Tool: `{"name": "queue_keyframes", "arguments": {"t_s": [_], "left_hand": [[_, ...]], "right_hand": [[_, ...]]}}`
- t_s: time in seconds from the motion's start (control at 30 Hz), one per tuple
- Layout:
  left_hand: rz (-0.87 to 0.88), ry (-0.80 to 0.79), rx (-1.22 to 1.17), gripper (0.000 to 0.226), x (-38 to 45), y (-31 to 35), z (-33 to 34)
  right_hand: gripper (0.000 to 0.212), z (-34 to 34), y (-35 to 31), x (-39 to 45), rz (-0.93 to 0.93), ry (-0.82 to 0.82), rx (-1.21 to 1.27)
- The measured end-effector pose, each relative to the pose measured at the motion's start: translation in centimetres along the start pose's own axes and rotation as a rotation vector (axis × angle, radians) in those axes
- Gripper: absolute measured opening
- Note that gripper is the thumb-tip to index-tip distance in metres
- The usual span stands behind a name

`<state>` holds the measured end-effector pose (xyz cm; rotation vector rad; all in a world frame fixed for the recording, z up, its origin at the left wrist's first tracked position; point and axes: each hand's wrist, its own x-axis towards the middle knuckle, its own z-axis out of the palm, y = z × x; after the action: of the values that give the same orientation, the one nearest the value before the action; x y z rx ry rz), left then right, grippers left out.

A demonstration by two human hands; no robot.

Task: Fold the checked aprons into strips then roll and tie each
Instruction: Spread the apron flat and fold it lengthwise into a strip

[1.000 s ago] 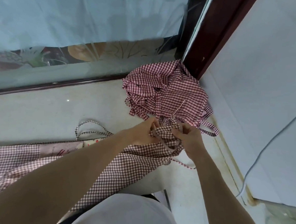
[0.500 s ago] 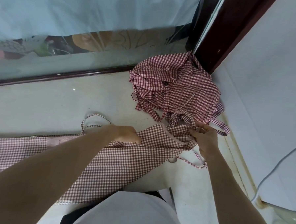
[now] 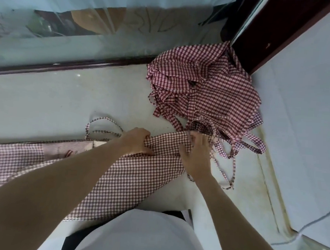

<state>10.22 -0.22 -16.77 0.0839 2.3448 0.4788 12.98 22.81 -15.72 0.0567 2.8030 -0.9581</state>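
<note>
Starting at the far left, the checked apron (image 3: 134, 180) lies stretched across the pale surface (image 3: 46, 103), its far-left end running out of view and its near edge hanging off the front toward the person. A thin strap loop (image 3: 103, 125) lies loose just behind it. That loop looks like the first risk: if the fold goes over now, the strap could get trapped inside the strip and be missing when tying time comes.

Moving in, the left hand (image 3: 138, 142) has its fingers curled into the upper edge, gripping a bunch of cloth. Just beside it, the right hand (image 3: 195, 155) lies on the right end of the apron, fingers bent over the edge, holding it. With both grips close together at one end, the long left stretch is uncontrolled; pull too hard and it may skew, giving a crooked strip.

Further right, long ties (image 3: 229, 166) trail from the apron end toward the pile of aprons (image 3: 204, 92) in the corner. Those ties touch straps from the pile, so a lift here could drag a neighbour along or snag. The overhang may also slide the whole piece off.
</note>
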Motion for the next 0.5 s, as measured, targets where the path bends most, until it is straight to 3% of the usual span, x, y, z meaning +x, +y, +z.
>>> {"name": "queue_keyframes", "arguments": {"t_s": [0.07, 0.13, 0.23, 0.33, 0.5], "left_hand": [[-0.021, -0.076, -0.066, 0.067, 0.5, -0.2, 0.0], [-0.068, -0.147, -0.142, 0.065, 0.9, -0.4, -0.2], [-0.054, -0.168, -0.199, 0.043, 1.7, -1.4, -0.2], [-0.008, -0.118, -0.159, 0.033, 2.3, -1.8, -0.4], [-0.012, -0.026, -0.209, 0.042, 2.8, -1.5, 0.1]], "right_hand": [[0.055, 1.3, 0.7, 0.5, 0.124, -0.132, -0.171], [0.048, 1.4, 1.4, 0.9, 0.192, -0.18, -0.283], [0.022, 1.1, 2.6, 1.0, 0.162, -0.121, -0.171], [0.031, 0.5, 3.6, 0.7, 0.145, -0.115, -0.026], [0.026, 1.0, 4.3, 0.9, 0.209, -0.136, -0.097]]}}
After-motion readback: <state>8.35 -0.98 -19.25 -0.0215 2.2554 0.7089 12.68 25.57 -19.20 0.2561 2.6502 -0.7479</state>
